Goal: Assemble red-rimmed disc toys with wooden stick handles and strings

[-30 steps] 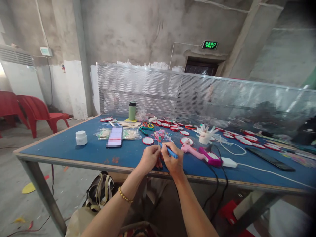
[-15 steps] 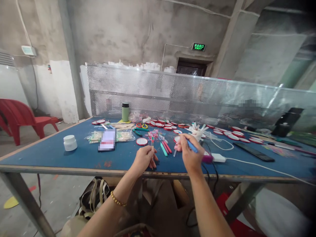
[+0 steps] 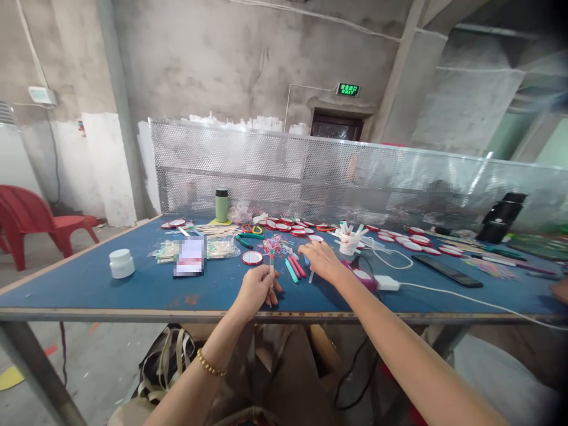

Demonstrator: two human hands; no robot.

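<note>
The stick [image 3: 271,262] in my left hand [image 3: 257,290] is slim and pale, with small patches of green and red near its top. It stands upright just below the middle of the frame, pinched between my thumb and fingers, which hide its lower part. The pen [image 3: 306,260] is blue and lies mostly under my right hand [image 3: 322,260], a little right of centre; only a short piece shows by my fingertips.
</note>
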